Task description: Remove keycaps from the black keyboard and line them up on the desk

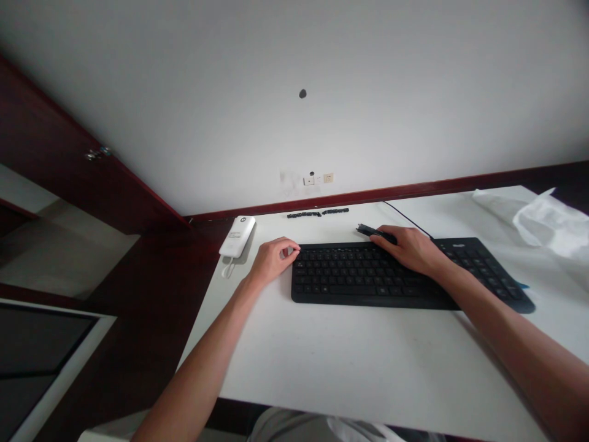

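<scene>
A black keyboard (350,272) lies on the white table, its number pad at the right. My left hand (273,261) is closed in a pinch at the keyboard's upper left corner. Thumb and forefinger meet there; whether they grip the edge or something small is hidden. Over the top row of keys, my right hand (411,248) is wrapped round a slim black tool (368,231), whose forked tip points left. The right wrist and forearm cover part of the keys. Loose black keycaps (304,215) lie in a row near the table's back edge.
A white power bank (237,237) with a short loop rests at the table's left edge. Crumpled white plastic (547,221) is at the back right. A black cable (407,219) runs behind the keyboard. Wall sockets (328,178) sit beyond the table (359,362).
</scene>
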A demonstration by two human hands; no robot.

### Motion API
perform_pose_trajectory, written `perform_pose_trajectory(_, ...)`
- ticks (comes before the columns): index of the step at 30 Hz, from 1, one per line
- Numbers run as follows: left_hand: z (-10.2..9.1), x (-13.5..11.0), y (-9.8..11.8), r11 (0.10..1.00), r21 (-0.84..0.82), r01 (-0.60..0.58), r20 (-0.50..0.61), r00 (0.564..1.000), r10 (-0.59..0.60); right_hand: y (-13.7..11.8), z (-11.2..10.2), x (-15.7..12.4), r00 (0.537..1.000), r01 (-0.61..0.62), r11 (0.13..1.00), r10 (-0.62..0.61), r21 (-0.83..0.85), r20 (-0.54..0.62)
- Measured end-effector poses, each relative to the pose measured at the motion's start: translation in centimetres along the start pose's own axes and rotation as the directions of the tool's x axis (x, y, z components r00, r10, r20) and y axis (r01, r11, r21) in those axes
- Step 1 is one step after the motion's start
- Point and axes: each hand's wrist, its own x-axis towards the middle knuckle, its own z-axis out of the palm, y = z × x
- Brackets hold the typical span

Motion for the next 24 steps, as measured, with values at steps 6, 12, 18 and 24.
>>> perform_pose_trajectory(6,-0.45,0.10,-0.27,0.999,0.015,-0.032,0.001,0.999,0.032,-0.09,-0.03,-0.06,1.000,0.006,1.000,-0.006,0.006,-0.012)
perform_pose_trajectory(12,-0.46,0.00,-0.35,0.999,0.005,-0.049,0.002,0.999,0.049,0.22,0.18,0.07,1.000,-0.004,1.000,0.004,-0.010,0.011)
perform_pose_trajectory(18,-0.38,-0.04,0.06,0.999,-0.001,-0.033,-0.002,0.999,0.033,0.30,0.24,0.06,1.000,0.007,1.000,-0.007,-0.019,-0.005)
perform_pose_trajectory(24,0.06,0.14,0.09,0.999,-0.031,-0.039,0.029,0.999,0.040,0.20,0.15,0.01,1.000,0.001,1.000,-0.001,-0.024,0.003)
